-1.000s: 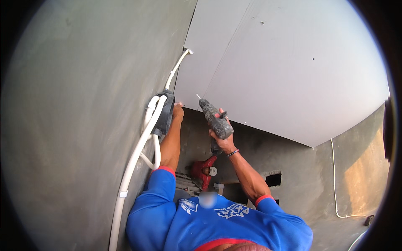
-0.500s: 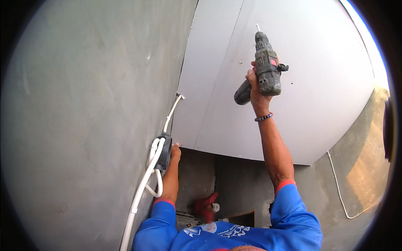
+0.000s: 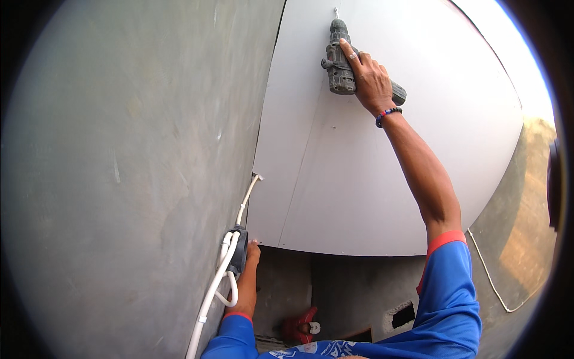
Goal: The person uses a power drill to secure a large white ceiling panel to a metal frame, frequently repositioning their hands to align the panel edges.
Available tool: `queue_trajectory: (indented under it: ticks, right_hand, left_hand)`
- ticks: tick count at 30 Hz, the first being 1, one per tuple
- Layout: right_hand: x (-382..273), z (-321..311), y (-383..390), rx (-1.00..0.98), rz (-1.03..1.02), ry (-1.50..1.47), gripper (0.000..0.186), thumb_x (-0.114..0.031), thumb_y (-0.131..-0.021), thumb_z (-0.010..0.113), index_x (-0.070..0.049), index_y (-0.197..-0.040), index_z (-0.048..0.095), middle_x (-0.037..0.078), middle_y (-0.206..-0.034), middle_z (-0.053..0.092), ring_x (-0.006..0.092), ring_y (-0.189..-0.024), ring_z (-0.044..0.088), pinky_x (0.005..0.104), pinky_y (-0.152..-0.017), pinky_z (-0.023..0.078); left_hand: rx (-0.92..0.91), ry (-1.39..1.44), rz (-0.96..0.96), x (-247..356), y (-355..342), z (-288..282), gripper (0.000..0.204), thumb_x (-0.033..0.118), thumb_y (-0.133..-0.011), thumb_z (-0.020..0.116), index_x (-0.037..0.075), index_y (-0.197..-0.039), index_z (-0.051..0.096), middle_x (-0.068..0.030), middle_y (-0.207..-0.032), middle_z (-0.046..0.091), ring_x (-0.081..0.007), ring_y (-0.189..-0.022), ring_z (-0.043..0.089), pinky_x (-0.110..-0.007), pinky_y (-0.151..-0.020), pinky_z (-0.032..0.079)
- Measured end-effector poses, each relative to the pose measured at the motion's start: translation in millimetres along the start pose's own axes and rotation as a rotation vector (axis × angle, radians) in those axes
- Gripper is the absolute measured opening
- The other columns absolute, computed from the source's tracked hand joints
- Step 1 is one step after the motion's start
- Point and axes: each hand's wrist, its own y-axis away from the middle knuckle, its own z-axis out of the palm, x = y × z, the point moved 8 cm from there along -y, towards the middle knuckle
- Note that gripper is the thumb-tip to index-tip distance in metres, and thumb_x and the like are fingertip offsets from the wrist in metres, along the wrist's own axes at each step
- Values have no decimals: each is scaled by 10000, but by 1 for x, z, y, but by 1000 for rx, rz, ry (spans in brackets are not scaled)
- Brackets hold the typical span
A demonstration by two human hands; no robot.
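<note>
My right hand [image 3: 372, 81] grips a dark, dusty cordless drill [image 3: 341, 63], index finger laid along its body and the base of the handle showing past the wrist side. A bit in the chuck points at the far part of a large white panel [image 3: 359, 191], close to the seam; whether its tip touches cannot be told. At the panel's near left corner is my left hand [image 3: 253, 248], fingers bent at the edge. A black junction box [image 3: 239, 251] with white conduit [image 3: 210, 299] partly hides that hand and forearm.
A grey plastered wall [image 3: 131, 179] runs along the left. Another person [image 3: 299, 328] in red with a white cap is beyond the panel's near edge. A rough square hole [image 3: 402, 316] is in the wall there. Thin white conduit [image 3: 489, 275] crosses the right wall.
My right hand has carried the drill farther away and to the left, turning it so its handle points right instead of left. The left hand stays at the panel's corner. The view has shifted.
</note>
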Motion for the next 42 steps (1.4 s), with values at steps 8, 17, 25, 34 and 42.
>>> queue_trajectory:
  ticks: [8, 17, 25, 34, 42]
  right_hand:
    - [8, 18, -11, -52, -23, 103, 797, -140, -907, 626, -384, -1526, 187, 135, -987, 625, 282, -771, 680, 397, -636, 555]
    - [12, 27, -10, -79, -67, 56, 796, -140, -910, 618, -394, -1521, 175, 158, -946, 618, 304, -765, 689, 409, -600, 603]
    - [-12, 8, -25, -200, -44, -59, 842, -109, -820, 719, -156, -1503, 228, 222, -1040, 605, 328, -855, 657, 441, -710, 590]
    - [-1, 22, -18, -197, -44, -60, 943, -77, -821, 717, -254, -1532, 124, 232, -1086, 593, 360, -900, 655, 452, -710, 607]
    - [-8, 25, -19, -119, -87, -57, 892, -80, -859, 670, -310, -1527, 125, 206, -1052, 598, 337, -857, 668, 441, -687, 607]
  left_hand:
    - [-18, -82, 23, 5, 7, 14, 209, 166, -926, 580, -12, -845, 654, -125, -827, 679, -236, -804, 636, -366, -764, 480]
    - [-68, -389, 223, 69, 55, 18, 211, 184, -891, 565, 7, -831, 663, -210, -874, 679, -387, -896, 656, -441, -798, 489]
    - [35, -168, 714, 379, 158, -12, 750, 134, -943, 576, 36, -1523, 111, -152, -596, 578, -364, -549, 595, -454, -545, 459]
    - [73, -324, 654, 391, 122, 1, 730, 133, -969, 539, 64, -1537, 86, -139, -641, 618, -333, -606, 653, -439, -577, 503]
    - [128, -550, 684, 393, 111, -28, 651, 131, -966, 533, 80, -1528, 209, -169, -666, 631, -348, -613, 652, -471, -584, 507]
